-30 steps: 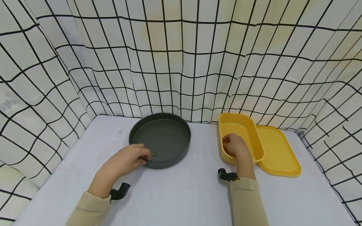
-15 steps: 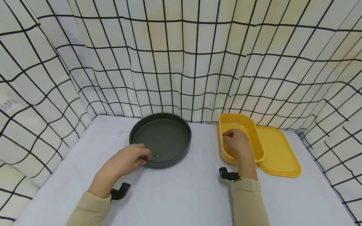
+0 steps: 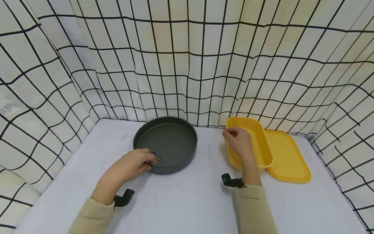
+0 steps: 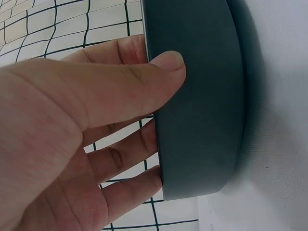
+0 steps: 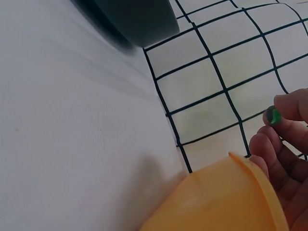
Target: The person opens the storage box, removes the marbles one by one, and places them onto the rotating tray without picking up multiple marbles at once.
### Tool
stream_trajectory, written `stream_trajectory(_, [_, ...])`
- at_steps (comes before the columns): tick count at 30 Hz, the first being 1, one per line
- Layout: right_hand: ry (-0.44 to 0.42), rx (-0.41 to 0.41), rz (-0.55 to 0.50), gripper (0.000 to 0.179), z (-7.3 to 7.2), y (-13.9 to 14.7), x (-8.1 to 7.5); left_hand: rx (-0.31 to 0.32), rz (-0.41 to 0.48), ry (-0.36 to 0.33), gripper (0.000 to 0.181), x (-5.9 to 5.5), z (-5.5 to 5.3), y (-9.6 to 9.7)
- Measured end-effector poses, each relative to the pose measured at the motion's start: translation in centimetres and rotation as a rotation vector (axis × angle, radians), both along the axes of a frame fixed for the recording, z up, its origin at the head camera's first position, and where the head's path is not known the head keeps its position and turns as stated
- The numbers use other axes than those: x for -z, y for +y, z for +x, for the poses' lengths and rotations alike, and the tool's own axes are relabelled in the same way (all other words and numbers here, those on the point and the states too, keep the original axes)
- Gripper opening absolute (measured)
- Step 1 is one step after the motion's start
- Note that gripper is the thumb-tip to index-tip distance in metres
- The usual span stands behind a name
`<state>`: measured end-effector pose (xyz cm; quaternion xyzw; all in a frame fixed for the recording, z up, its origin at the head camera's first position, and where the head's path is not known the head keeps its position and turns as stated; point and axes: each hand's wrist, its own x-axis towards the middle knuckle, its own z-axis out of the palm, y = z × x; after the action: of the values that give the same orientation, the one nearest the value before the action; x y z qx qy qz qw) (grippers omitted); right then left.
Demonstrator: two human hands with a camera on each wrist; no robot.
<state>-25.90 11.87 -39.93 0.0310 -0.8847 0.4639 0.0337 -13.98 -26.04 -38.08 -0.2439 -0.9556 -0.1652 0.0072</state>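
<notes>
My left hand [image 3: 131,165] grips the near-left rim of a round dark pan [image 3: 175,139]. The left wrist view has the thumb on the pan's outer wall and the other fingers over the rim. Inside the pan, close to those fingers, lie a greenish marble [image 3: 159,159] and a blue marble [image 3: 153,152]. My right hand [image 3: 241,143] is raised over the left edge of a yellow rectangular tub [image 3: 260,143]. Between its thumb and finger it pinches a green glass marble [image 5: 273,115], clear in the right wrist view. Anything low in the tub behind this hand is hidden.
A yellow lid [image 3: 289,159] lies flat to the right of the tub, partly under its edge. White table cloth [image 3: 201,195] stretches between pan and tub. White fabric walls with a black grid [image 3: 193,65] enclose the table at the back and sides.
My right hand has risen out of the tub and shifted left to its edge, holding the green marble. A blue marble now shows in the pan beside my left fingers. The left hand stays put.
</notes>
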Motion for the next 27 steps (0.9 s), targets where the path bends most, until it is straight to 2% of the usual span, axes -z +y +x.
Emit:
stream_trajectory(9, [0.06, -0.052, -0.148, 0.024, 0.1, -1.4, -0.3, 0.0, -0.003, -0.005, 0.025, -0.1, 0.1, 0.0])
stream_trajectory(13, [0.061, -0.088, -0.207, 0.022, 0.2, -2.1, -0.4, -0.001, -0.006, -0.01, 0.025, -0.2, 0.1, 0.0])
stream_trajectory(20, [0.064, -0.137, -0.233, 0.02, 0.6, -3.3, -0.3, 0.004, -0.005, -0.001, 0.025, 0.0, 0.1, -0.1])
stream_trajectory(27, [0.015, -0.18, -0.276, 0.019, 0.9, -4.3, -0.2, 0.004, -0.004, -0.004, 0.026, 0.0, 0.1, -0.1])
